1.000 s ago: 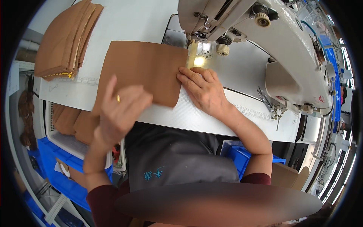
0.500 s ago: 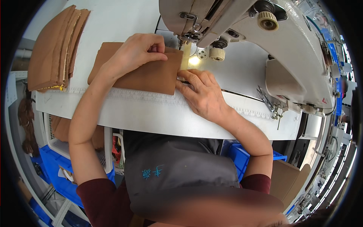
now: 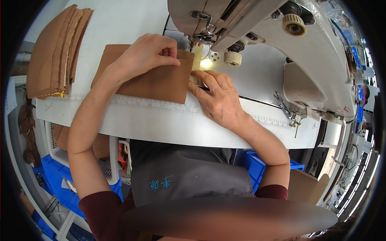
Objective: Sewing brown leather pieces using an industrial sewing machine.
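Note:
A flat brown leather-like panel (image 3: pixel 155 82) lies on the white sewing table, its right edge beside the presser-foot area of the sewing machine (image 3: pixel 213 22). My left hand (image 3: pixel 150 54) rests across its upper part, thumb and fingertips pinched together on the panel near a short slit or fold line. At the right edge, my right hand (image 3: pixel 219 94) has curled fingers, with thumb and index fingertip against the panel's border. What lies under the right palm is hidden. A pale yellow strip (image 3: pixel 197 58) runs beside the needle area, next to a bright lamp spot.
A stack of folded brown pieces (image 3: pixel 56 52) stands at the far left. A printed ruler scale (image 3: pixel 161 105) runs along the table front. Thread snips (image 3: pixel 282 105) lie at the right. Below the table are a white basket (image 3: pixel 114 160) and blue bins (image 3: pixel 60 176).
The panel and my left hand stay almost in place, with the left forearm slightly farther left. My right fingertips have shifted a little at the panel's edge.

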The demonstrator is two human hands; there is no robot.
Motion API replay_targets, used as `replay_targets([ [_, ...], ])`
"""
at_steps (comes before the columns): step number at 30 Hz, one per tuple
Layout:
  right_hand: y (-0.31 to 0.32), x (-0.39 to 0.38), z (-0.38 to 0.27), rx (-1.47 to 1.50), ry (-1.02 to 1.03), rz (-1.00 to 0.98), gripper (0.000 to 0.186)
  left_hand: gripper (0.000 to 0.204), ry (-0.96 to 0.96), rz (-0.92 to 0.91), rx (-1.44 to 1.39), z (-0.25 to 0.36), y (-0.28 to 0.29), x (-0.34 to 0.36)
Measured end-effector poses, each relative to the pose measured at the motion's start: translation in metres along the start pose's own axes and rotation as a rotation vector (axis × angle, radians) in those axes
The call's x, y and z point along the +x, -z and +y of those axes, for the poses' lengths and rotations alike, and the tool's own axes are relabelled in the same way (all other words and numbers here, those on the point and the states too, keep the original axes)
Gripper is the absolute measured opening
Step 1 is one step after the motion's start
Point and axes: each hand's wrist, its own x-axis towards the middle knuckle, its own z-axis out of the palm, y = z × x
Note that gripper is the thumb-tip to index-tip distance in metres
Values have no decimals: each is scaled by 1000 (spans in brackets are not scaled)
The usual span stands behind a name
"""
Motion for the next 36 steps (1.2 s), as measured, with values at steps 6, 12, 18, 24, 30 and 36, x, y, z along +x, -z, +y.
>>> replay_targets([
  [6, 2, -1, 0, 17, -11, -15, 41, 28, 12, -18, 67, 2, 3, 1],
  [12, 1, -1, 0, 20, -2, -25, 41, 27, 9, 46, 31, 1, 1, -3],
  [18, 0, 0, 3, 28, -12, 8, 41, 26, 27, 16, 29, 2, 5, -1],
  [24, 1, 1, 2, 46, -15, 17, 41, 25, 26, 10, 0, -1, 5, 0],
  [30, 2, 0, 3, 22, -2, 5, 40, 24, 10, 26, 2, -3, 2, 0],
  [36, -1, -1, 5, 49, -24, 49, 43, 25, 3, 30, -10, -2, 3, 1],
])
